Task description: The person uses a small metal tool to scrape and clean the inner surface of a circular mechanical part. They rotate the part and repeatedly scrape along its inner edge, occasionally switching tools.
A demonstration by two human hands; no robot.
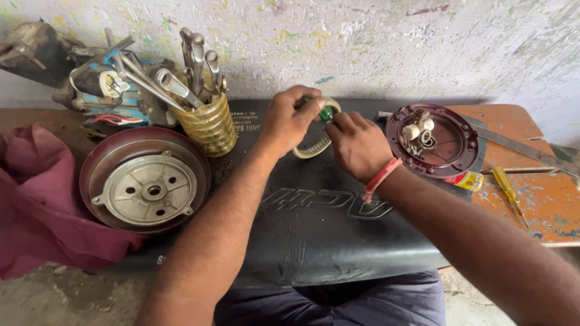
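The left hand (289, 119) is curling its fingers around a small green part (326, 112) and the upper edge of a pale ring (314, 143), which looks like a roll of clear tape, though its far side is hidden behind the fingers. The right hand (357, 145), wearing a red band (380, 178) at the wrist, is pinching the same green part from the other side, its fingertips pressed together against those of the left hand. Both hands are meeting just above a black rubber mat (314, 241) that is lying across the bench (544, 205), and the ring is hanging between them, close over the mat near its far edge.

To the left of the hands, a dark red round motor cover (145, 180) with a grey metal hub at its centre is resting on the mat's left end. Behind it a ribbed yellow cup (208, 125) is standing upright, holding several spanners (196, 60) that are leaning out of it. A maroon cloth (42, 211) is lying bunched at the far left.

To the right of the hands, a second dark red round cover (453, 154) is lying open side up with small white and metal parts inside it. Just beside its near rim a small yellow and red tube (464, 179) is lying on its side, and a yellow-handled screwdriver (509, 192) is resting on the orange bench top, well apart from the hands. A flat metal strip (525, 148) is lying along the bench behind the screwdriver.
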